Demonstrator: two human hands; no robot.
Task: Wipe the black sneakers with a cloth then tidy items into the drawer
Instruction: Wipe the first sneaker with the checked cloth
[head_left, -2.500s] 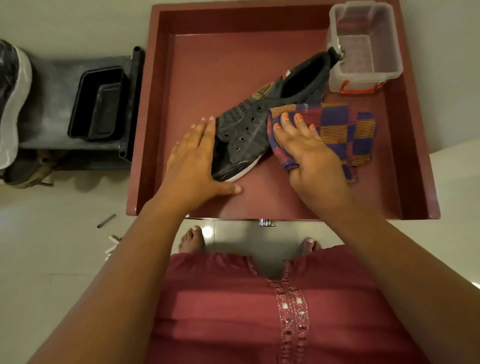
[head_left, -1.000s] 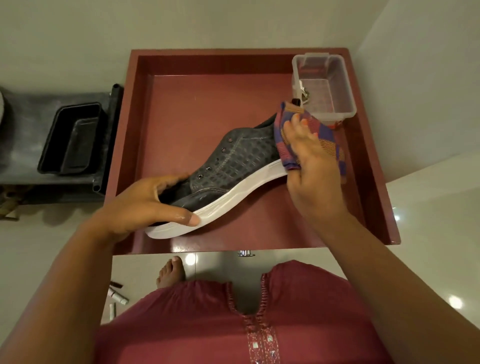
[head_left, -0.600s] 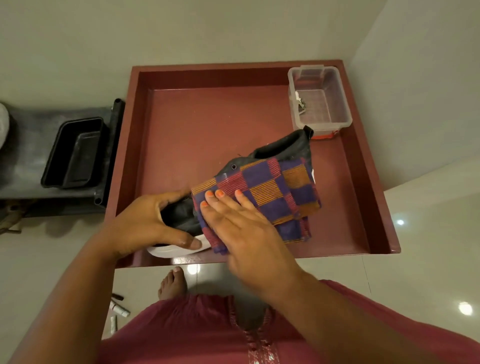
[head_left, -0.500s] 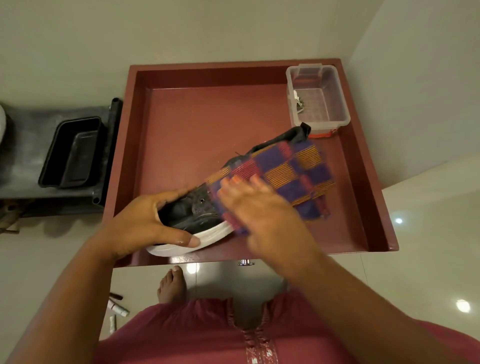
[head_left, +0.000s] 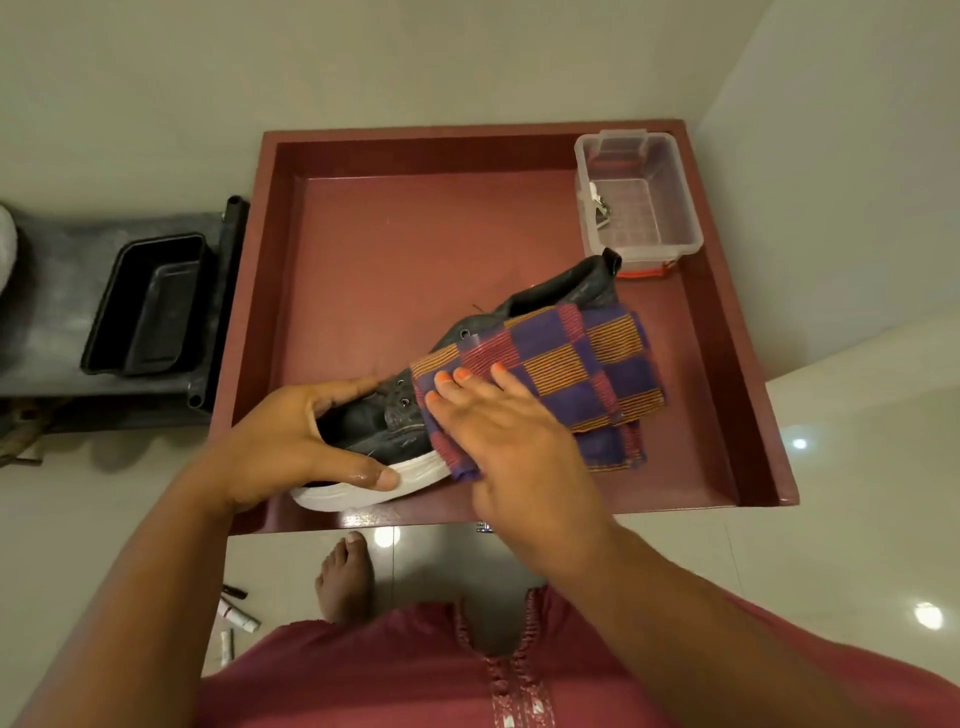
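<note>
A black sneaker (head_left: 379, 421) with a white sole lies tilted across the open red-brown drawer (head_left: 363, 249), toe toward me. My left hand (head_left: 291, 441) grips its toe end, thumb on the white sole and fingers over the top. A checked purple, red and orange cloth (head_left: 571, 374) is draped over the sneaker's middle and side. My right hand (head_left: 498, 431) presses flat on the cloth with straight fingers. The sneaker's heel (head_left: 587, 275) sticks out beyond the cloth.
A clear plastic box (head_left: 644, 197) with a small metal item inside stands in the drawer's far right corner. Left of the drawer, a black tray (head_left: 150, 306) sits on a grey rack. Small tubes (head_left: 236, 616) lie on the tiled floor near my bare foot (head_left: 345, 577).
My right hand has drawn the cloth back along the sneaker from the heel toward the toe. My left hand keeps its grip on the toe end.
</note>
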